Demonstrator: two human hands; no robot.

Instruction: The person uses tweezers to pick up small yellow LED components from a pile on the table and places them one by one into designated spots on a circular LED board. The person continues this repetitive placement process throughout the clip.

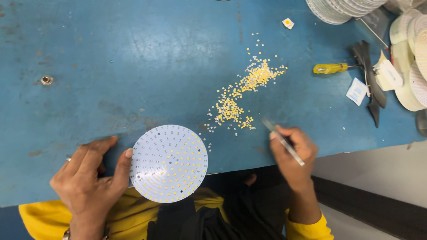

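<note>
My left hand [91, 178] rests on the blue table and its thumb presses the left rim of a round white circuit board [169, 163], which overhangs the table's near edge. Small yellow chips fill the board's right and lower part. My right hand [291, 153] grips metal tweezers [281, 140] whose tips point up-left, toward a scattered pile of tiny yellow and white chips [242, 95]. The tweezer tips hover just right of the pile's near end.
On the blue table [111, 66], a yellow-handled screwdriver [331, 68], a black strip [371, 80], a small white sachet [356, 91] and stacks of white round boards [411, 58] lie at the right. More boards [338, 9] sit top right. A bolt [46, 80] is at the left.
</note>
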